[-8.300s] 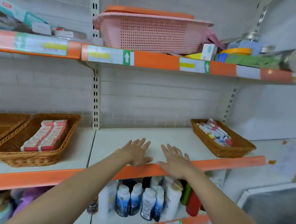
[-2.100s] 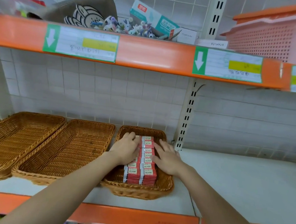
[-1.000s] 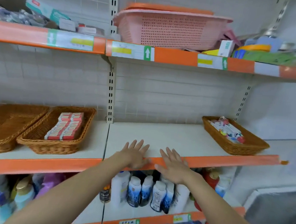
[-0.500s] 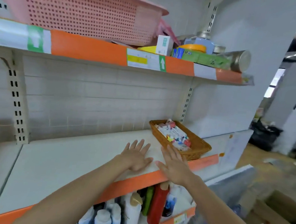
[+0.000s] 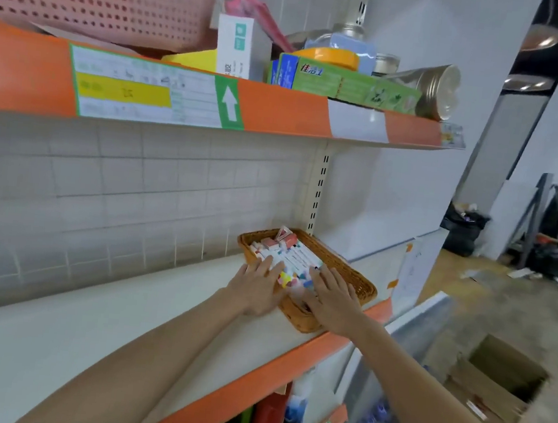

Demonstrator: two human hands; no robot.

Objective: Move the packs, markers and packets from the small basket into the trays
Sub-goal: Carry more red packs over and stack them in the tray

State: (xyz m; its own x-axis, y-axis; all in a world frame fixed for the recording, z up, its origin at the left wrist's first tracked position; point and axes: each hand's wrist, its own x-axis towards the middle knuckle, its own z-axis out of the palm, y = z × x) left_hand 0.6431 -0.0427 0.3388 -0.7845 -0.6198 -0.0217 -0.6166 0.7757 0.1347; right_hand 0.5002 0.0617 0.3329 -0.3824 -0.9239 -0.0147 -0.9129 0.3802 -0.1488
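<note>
White shelf (image 5: pixel 93 322): small basket (image 5: pixel 359 283) between flat, open left hand (image 5: pixel 257 286) and right hand (image 5: pixel 332 301).

White up-arrow on a green square (image 5: pixel 229 104) on the orange upper shelf edge above the hands, blurred unreadable print on the white-and-yellow paper shelf label (image 5: pixel 128 92) beside it, red Chinese characters "佳洁士" on the green-and-blue cardboard box (image 5: pixel 339 83) up to the right

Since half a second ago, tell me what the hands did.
Both moved from the shelf edge forward to the small basket: the left hand lies flat at its near-left rim, the right hand over the packs. Neither grips anything. The basket and its contents stayed put.
</note>
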